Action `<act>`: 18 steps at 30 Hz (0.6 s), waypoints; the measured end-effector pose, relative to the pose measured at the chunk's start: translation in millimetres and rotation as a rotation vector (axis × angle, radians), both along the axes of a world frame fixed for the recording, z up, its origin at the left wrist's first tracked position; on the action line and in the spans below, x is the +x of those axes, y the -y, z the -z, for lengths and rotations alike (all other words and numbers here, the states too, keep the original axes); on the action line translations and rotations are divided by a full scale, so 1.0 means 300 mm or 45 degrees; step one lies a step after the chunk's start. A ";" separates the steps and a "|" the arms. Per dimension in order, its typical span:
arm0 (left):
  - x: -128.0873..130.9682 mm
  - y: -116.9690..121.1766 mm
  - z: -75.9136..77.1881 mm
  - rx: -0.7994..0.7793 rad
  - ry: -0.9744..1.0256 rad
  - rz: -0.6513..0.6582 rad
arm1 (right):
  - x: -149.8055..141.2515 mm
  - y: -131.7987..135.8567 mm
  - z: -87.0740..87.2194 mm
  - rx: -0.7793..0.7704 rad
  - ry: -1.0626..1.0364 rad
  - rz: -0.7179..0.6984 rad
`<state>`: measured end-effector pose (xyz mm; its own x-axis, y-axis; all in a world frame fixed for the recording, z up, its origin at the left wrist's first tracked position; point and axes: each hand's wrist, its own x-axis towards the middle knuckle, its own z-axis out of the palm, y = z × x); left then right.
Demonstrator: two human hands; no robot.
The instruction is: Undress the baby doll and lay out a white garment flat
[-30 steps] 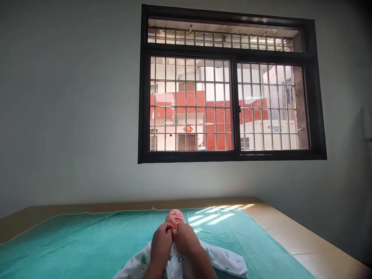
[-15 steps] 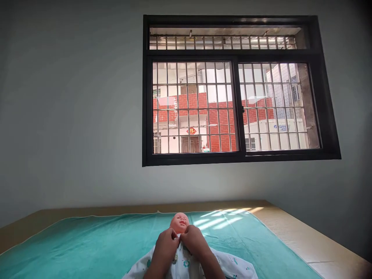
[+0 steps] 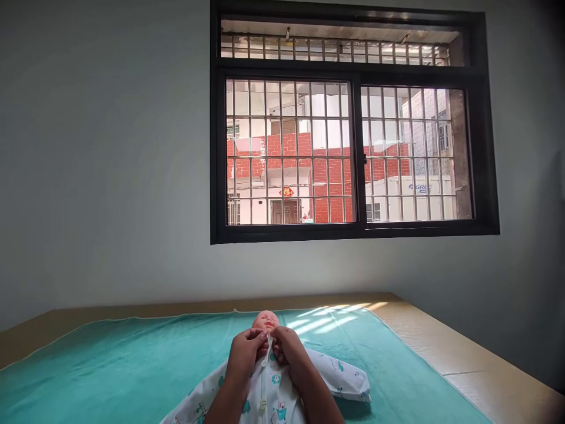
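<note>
A baby doll [image 3: 265, 320] lies on its back on a teal blanket [image 3: 110, 365], dressed in a white printed garment [image 3: 339, 377] with buttons down the front. My left hand [image 3: 243, 355] and my right hand [image 3: 289, 350] meet just below the doll's chin. Both pinch the garment's front edges at the neck, fingers closed on the cloth. The doll's chest is hidden behind my hands.
The blanket covers a tan bed platform [image 3: 468, 359] whose right edge runs toward the lower right corner. A grey wall [image 3: 110, 176] rises behind, with a black-framed barred window [image 3: 348, 147] showing a red brick building outside.
My hands have drawn slightly apart at the doll's neck, and the garment's buttoned front shows between them. The camera view has shifted a little.
</note>
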<state>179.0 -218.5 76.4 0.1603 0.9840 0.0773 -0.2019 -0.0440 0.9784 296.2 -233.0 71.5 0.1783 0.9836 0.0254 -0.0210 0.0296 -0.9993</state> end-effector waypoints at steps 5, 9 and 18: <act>0.020 -0.001 0.008 -0.055 0.087 -0.029 | 0.003 0.005 0.008 -0.015 -0.040 0.001; 0.026 -0.001 0.008 -0.053 0.096 -0.073 | -0.004 0.006 0.009 -0.009 -0.025 0.021; 0.012 0.038 -0.021 0.279 -0.105 -0.138 | 0.008 0.015 0.009 -0.012 -0.087 -0.006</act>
